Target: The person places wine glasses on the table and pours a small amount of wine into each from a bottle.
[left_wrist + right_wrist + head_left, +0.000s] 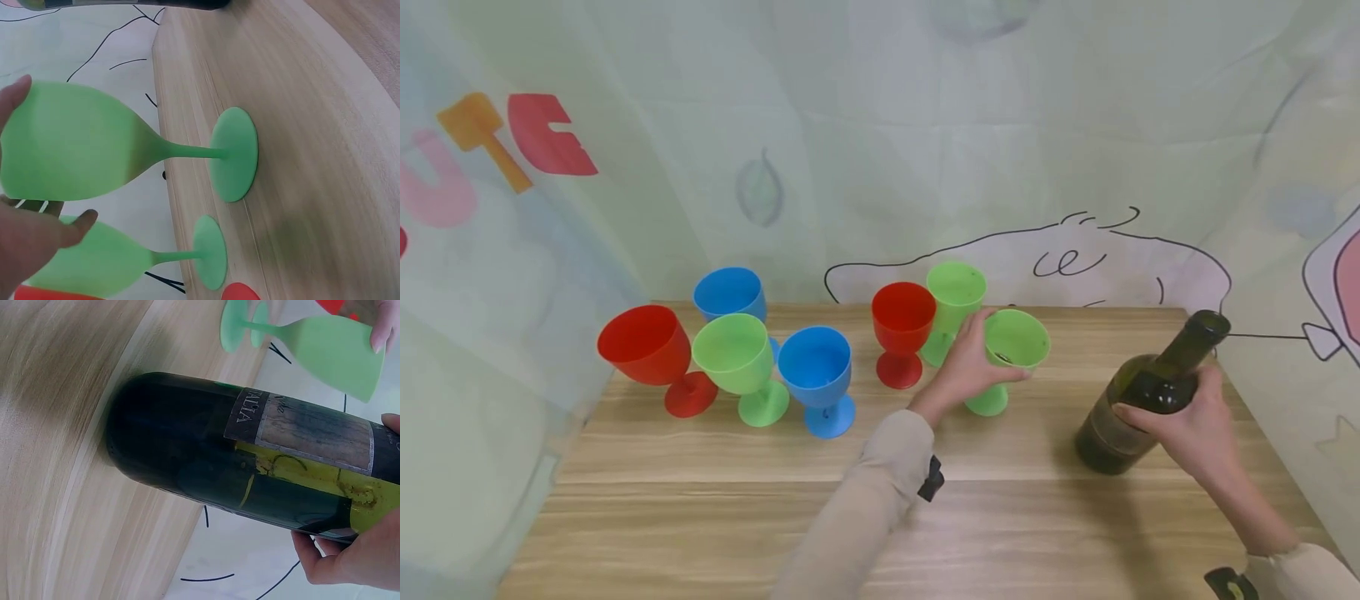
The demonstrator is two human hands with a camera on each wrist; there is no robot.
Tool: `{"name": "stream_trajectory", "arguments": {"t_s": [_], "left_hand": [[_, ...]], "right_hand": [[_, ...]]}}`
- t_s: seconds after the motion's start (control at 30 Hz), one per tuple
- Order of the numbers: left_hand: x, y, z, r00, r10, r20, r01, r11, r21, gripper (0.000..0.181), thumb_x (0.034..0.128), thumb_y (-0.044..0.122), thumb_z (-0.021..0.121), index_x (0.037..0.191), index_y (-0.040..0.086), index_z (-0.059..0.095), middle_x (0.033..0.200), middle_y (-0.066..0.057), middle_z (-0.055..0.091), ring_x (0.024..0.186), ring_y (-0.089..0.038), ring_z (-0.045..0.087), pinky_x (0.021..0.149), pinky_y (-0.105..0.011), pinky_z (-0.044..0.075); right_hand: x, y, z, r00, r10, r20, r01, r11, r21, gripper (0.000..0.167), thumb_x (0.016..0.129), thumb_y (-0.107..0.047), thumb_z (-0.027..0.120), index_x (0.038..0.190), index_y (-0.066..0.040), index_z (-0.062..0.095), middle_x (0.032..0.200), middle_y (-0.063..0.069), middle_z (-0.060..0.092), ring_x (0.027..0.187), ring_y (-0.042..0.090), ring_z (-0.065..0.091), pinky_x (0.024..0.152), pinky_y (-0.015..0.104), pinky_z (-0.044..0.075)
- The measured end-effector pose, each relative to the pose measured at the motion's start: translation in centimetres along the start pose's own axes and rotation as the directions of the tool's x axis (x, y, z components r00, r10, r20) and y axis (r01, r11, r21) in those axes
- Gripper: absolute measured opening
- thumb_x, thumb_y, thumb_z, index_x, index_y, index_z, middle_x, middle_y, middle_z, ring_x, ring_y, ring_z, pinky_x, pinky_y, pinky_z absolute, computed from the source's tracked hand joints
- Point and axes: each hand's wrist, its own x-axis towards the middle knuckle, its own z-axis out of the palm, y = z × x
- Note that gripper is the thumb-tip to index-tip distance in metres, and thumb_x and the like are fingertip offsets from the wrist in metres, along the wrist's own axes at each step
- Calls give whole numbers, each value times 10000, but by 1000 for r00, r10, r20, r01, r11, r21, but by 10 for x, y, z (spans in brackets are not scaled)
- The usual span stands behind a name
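My left hand [966,368] holds a green plastic goblet [1017,340] by its bowl, thumb on the near side. In the left wrist view, that goblet [81,142] stands with its round foot on the table. Small dark specks show inside the bowl. On the right, my right hand [1198,429] grips a dark green wine bottle [1112,442] round its body, neck upward. The right wrist view shows its torn label and the bottle's [181,437] base at the tabletop; whether it touches, I cannot tell. Some of my fingers are hidden behind the goblet and bottle.
Behind the held goblet stand another green goblet [955,292] and a red one [901,329]. To the left is a group of a red [643,346], a green [733,358] and two blue goblets [816,371]. A printed curtain [865,167] hangs behind the wooden table [700,517].
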Motion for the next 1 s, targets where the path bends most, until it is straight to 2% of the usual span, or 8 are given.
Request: {"name": "stream_trajectory", "arguments": {"t_s": [0.23, 0.47, 0.6, 0.77, 0.9, 1.0], "left_hand": [[1, 2, 4, 997, -59, -57, 61, 998, 34, 908, 613, 304, 851, 1338, 149, 325, 1261, -85, 420, 1138, -216, 423, 911, -364, 420], [1, 4, 4, 992, -42, -121, 58, 989, 133, 906, 605, 357, 846, 1338, 131, 364, 1251, -80, 381, 1148, -207, 376, 915, -354, 414], [4, 6, 4, 987, -62, -149, 77, 992, 98, 865, 642, 336, 827, 1346, 121, 373, 1227, -90, 394, 1082, -222, 444, 878, -353, 435], [9, 7, 7, 983, -84, -161, 88, 996, 18, 694, 737, 214, 771, 1303, 92, 388, 1118, -89, 485, 952, -229, 551, 759, -262, 459], [11, 6, 9, 988, -67, -136, 65, 998, -18, 572, 788, 120, 718, 1262, 65, 401, 1080, -100, 534, 974, -225, 563, 782, -247, 460], [10, 6, 9, 994, -47, -97, 46, 999, -16, 552, 806, 102, 696, 1269, 60, 397, 1133, -107, 533, 1018, -222, 553, 826, -270, 458]], "right_hand": [[0, 0, -1, 1000, -5, 11, 5, 1000, 2, 891, 714, -239, 774, 1297, 69, 175, 1149, 340, 369, 995, 489, 429, 742, 577, 371], [-1, 1, -2, 1000, 5, 22, -5, 1000, 0, 902, 725, -248, 766, 1311, 64, 156, 1163, 348, 360, 1018, 508, 416, 756, 600, 364], [1, -1, -2, 1000, 4, 22, -4, 1000, -4, 907, 720, -251, 770, 1313, 65, 160, 1160, 357, 374, 1014, 512, 424, 751, 594, 369], [2, -2, -2, 1000, 13, 28, -13, 1000, -4, 917, 720, -256, 770, 1317, 61, 150, 1170, 362, 367, 1032, 520, 412, 767, 606, 361], [1, -1, -2, 1000, 18, 23, -18, 1000, 2, 911, 721, -252, 769, 1312, 69, 153, 1172, 360, 356, 1035, 516, 404, 778, 612, 354], [1, 0, -3, 1000, 18, 19, -18, 1000, 11, 910, 722, -244, 768, 1313, 71, 152, 1173, 356, 353, 1032, 507, 406, 781, 606, 353]]}}
